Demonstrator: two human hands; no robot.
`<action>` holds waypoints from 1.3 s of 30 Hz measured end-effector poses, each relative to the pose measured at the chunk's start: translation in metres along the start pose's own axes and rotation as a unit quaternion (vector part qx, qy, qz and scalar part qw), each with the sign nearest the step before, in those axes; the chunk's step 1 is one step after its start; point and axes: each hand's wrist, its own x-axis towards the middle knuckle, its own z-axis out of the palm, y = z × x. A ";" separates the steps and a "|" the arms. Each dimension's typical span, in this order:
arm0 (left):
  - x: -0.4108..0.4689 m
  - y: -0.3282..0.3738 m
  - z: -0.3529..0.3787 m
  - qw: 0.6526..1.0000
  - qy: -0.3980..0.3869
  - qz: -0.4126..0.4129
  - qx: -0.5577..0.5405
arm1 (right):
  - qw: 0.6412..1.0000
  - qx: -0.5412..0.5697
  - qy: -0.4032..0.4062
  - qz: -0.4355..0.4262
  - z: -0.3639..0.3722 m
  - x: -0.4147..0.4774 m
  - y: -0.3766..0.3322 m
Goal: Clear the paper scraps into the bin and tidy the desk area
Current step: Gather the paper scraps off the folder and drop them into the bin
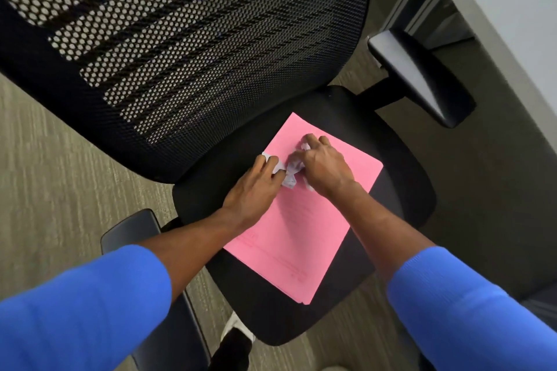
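A pink folder (pixel 301 220) lies on the black seat (pixel 401 199) of an office chair. Crumpled white paper scraps (pixel 291 171) sit on the folder's upper part, between my two hands. My left hand (pixel 256 187) rests on the folder with its fingers closed over a scrap at its fingertips. My right hand (pixel 324 164) is cupped over the scraps from the right, fingers curled around them. Part of the scraps is hidden under both hands. No bin is in view.
The chair's mesh backrest (pixel 180 48) fills the upper left. Its armrests stand at the right (pixel 422 75) and lower left (pixel 132 229). A white desk edge (pixel 512 9) runs down the right side. Carpet (pixel 45 190) lies around; a shoe (pixel 235 337) shows below the seat.
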 end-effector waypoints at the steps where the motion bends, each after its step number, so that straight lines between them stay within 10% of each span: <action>1: 0.000 0.001 0.000 1.000 -0.001 -0.001 -0.009 | 1.000 0.002 0.009 0.006 0.003 -0.005 0.000; 39: -0.033 0.024 -0.002 0.986 0.061 -0.028 -0.150 | 0.991 0.116 0.035 0.065 0.028 -0.050 0.009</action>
